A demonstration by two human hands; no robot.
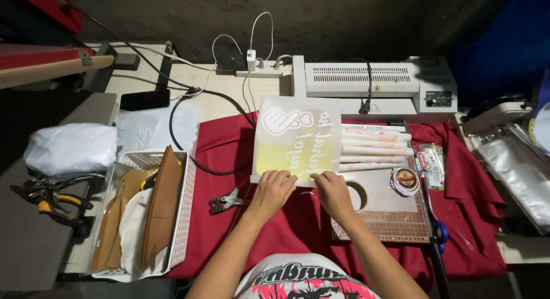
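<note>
Head view, hands (301, 190) covering printed sheet's (297, 139) near edge, paper cutter (395, 224) partly hidden

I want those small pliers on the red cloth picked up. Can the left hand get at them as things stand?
Probably yes: the pliers lie uncovered on the cloth, just left of the left hand, with nothing between them.

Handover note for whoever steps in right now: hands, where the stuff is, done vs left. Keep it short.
Left hand and right hand: both press fingertips on the near edge of the printed sheet, nothing gripped.
Sheet lies flat on the red cloth, its far edge near the laminator.
Rolled sheets and sticker stack sit on the paper cutter at right.
Done: sheet laid out. Left: it has not entered the laminator.
</note>
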